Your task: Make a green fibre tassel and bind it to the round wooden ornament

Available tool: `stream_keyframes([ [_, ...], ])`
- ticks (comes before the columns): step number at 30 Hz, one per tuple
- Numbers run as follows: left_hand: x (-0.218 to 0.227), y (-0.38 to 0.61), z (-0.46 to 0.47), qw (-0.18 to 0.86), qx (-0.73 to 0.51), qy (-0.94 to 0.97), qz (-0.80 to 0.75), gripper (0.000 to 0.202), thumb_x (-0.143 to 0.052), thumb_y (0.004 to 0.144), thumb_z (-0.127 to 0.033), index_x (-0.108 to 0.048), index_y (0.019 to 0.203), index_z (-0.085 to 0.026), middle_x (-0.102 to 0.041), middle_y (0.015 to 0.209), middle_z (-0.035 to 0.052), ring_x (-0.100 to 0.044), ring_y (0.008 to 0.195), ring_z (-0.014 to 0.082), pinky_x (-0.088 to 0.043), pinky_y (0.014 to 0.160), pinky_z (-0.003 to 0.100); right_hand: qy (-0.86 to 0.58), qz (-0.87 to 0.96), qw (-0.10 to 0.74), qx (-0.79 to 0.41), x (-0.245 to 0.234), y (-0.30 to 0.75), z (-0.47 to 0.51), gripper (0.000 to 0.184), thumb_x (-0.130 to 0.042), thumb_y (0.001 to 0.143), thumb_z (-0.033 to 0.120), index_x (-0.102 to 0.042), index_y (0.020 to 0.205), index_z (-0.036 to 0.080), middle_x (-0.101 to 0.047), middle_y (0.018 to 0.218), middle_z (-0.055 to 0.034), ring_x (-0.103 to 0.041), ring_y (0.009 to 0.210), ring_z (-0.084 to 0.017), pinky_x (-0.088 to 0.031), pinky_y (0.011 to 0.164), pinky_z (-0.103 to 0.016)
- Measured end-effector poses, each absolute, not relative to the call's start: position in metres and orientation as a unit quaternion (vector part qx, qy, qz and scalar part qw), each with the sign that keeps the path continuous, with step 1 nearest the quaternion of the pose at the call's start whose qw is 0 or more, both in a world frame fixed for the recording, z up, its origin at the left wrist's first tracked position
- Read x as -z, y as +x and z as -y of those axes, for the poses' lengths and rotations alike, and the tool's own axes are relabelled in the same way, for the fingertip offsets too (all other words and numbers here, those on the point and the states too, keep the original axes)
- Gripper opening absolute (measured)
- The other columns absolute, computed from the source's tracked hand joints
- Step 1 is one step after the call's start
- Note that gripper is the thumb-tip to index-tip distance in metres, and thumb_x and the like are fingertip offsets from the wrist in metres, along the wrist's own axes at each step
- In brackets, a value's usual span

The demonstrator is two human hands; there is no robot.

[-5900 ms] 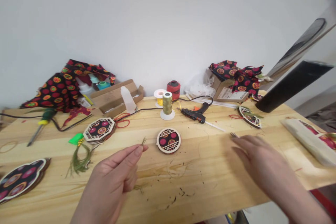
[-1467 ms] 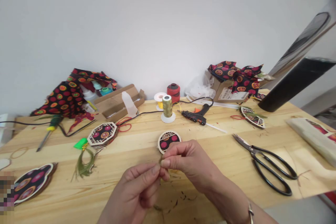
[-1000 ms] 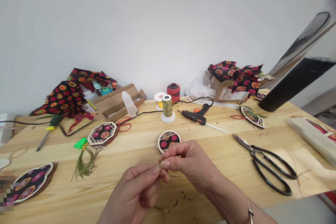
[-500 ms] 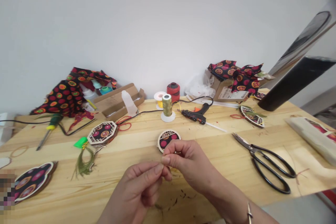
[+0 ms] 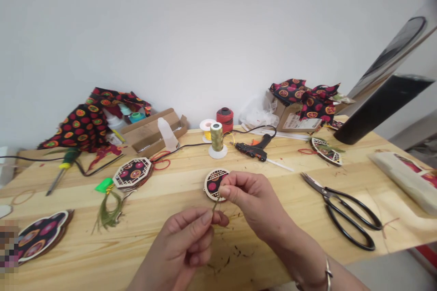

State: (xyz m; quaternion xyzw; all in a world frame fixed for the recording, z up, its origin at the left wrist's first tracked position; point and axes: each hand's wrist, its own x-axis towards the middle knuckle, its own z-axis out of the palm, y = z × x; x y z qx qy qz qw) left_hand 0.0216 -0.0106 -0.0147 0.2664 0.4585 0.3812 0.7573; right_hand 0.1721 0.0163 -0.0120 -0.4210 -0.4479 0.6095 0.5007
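A short olive-green thread runs between my two hands, above the front middle of the table. My left hand pinches its lower end between thumb and forefinger, the other fingers curled. My right hand is higher and to the right, pinching the upper end. Just behind the fingertips lies a round wooden-framed ornament with patterned fabric, partly covered by my right hand. Farther back stands a spool of olive thread. To the right are black-handled scissors, lying with their blades apart.
A hot glue gun with its cord lies behind my right hand. Left are an octagonal ornament, a green tassel and a screwdriver. Cardboard boxes and a red thread spool stand along the wall. A black tube leans right.
My right hand has moved slightly up and right, away from my left hand. A stretch of olive thread now shows between the fingertips, which were together before.
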Motion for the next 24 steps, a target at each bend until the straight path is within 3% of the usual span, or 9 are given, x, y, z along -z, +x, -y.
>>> stream_keyframes([
  [5, 0.013, 0.025, 0.010, 0.759, -0.386, 0.265, -0.452, 0.014, -0.071, 0.070, -0.026, -0.074, 0.073, -0.012, -0.067, 0.076, 0.0089, -0.038, 0.051, 0.0068, -0.034, 0.047, 0.020, -0.445, 0.469, 0.500, -0.577, -0.002, 0.177, -0.020, 0.018, -0.065, 0.069, 0.028, -0.057, 0.061, 0.014, -0.049, 0.056, 0.0030, -0.040, 0.054, -0.008, -0.034, 0.052, -0.022],
  [8, 0.016, 0.024, 0.010, 0.736, -0.395, 0.304, -0.458, 0.014, -0.070, 0.070, -0.029, -0.074, 0.070, -0.015, -0.068, 0.086, 0.0107, -0.055, 0.080, 0.0197, -0.044, 0.069, 0.029, -0.442, 0.486, 0.510, -0.555, -0.011, 0.179, -0.022, 0.016, -0.064, 0.069, 0.026, -0.056, 0.060, 0.015, -0.051, 0.056, 0.0027, -0.043, 0.053, -0.009, -0.035, 0.050, -0.022],
  [10, 0.018, 0.018, 0.008, 0.699, -0.398, 0.347, -0.481, 0.015, -0.068, 0.071, -0.032, -0.074, 0.073, -0.019, -0.067, 0.103, 0.0104, -0.052, 0.103, 0.0267, -0.040, 0.085, 0.035, -0.430, 0.502, 0.514, -0.547, -0.018, 0.181, -0.024, 0.016, -0.063, 0.070, 0.025, -0.056, 0.060, 0.015, -0.052, 0.056, 0.0026, -0.045, 0.054, -0.009, -0.036, 0.051, -0.021],
  [13, 0.015, 0.004, 0.000, 0.563, -0.402, 0.460, -0.557, 0.019, -0.065, 0.072, -0.037, -0.074, 0.085, -0.027, -0.058, 0.123, 0.0049, -0.043, 0.118, 0.0289, -0.029, 0.099, 0.040, -0.421, 0.530, 0.512, -0.529, -0.027, 0.183, -0.026, 0.015, -0.062, 0.072, 0.022, -0.056, 0.060, 0.015, -0.052, 0.057, 0.0030, -0.044, 0.054, -0.008, -0.036, 0.051, -0.021],
  [17, -0.001, -0.012, -0.013, 0.239, -0.468, 0.588, -0.616, 0.024, -0.064, 0.072, -0.038, -0.071, 0.094, -0.032, -0.048, 0.133, -0.0020, -0.039, 0.120, 0.0287, -0.022, 0.102, 0.037, -0.424, 0.563, 0.503, -0.500, -0.037, 0.183, -0.029, 0.015, -0.063, 0.073, 0.021, -0.057, 0.060, 0.015, -0.053, 0.056, 0.0031, -0.045, 0.054, -0.008, -0.036, 0.051, -0.021],
  [19, -0.011, -0.012, -0.017, 0.254, -0.482, 0.605, -0.581, 0.021, -0.061, 0.076, -0.036, -0.072, 0.094, -0.032, -0.058, 0.119, -0.0002, -0.047, 0.109, 0.0250, -0.029, 0.095, 0.033, -0.426, 0.583, 0.498, -0.480, -0.040, 0.181, -0.031, 0.017, -0.063, 0.074, 0.022, -0.057, 0.059, 0.015, -0.051, 0.054, 0.0038, -0.043, 0.052, -0.008, -0.035, 0.050, -0.021],
  [21, -0.018, -0.007, -0.018, 0.388, -0.470, 0.585, -0.535, 0.024, -0.059, 0.079, -0.036, -0.070, 0.099, -0.030, -0.062, 0.084, 0.0019, -0.052, 0.080, 0.0193, -0.038, 0.074, 0.029, -0.424, 0.604, 0.495, -0.459, -0.042, 0.179, -0.033, 0.018, -0.062, 0.075, 0.023, -0.058, 0.059, 0.015, -0.048, 0.052, 0.0046, -0.040, 0.051, -0.007, -0.033, 0.048, -0.020],
  [22, -0.021, -0.003, -0.019, 0.464, -0.454, 0.567, -0.507, 0.026, -0.058, 0.080, -0.037, -0.069, 0.102, -0.028, -0.055, 0.068, 0.0002, -0.047, 0.066, 0.0163, -0.036, 0.062, 0.027, -0.422, 0.612, 0.494, -0.450, -0.042, 0.178, -0.033, 0.018, -0.062, 0.075, 0.023, -0.059, 0.059, 0.015, -0.048, 0.052, 0.0049, -0.039, 0.050, -0.007, -0.033, 0.048, -0.020],
  [24, -0.024, 0.005, -0.019, 0.557, -0.435, 0.536, -0.462, 0.027, -0.056, 0.082, -0.038, -0.069, 0.100, -0.024, -0.041, 0.056, -0.0030, -0.035, 0.055, 0.0128, -0.028, 0.052, 0.026, -0.413, 0.621, 0.496, -0.444, -0.042, 0.176, -0.035, 0.016, -0.062, 0.075, 0.020, -0.060, 0.060, 0.015, -0.050, 0.053, 0.0047, -0.041, 0.051, -0.007, -0.034, 0.048, -0.019],
])
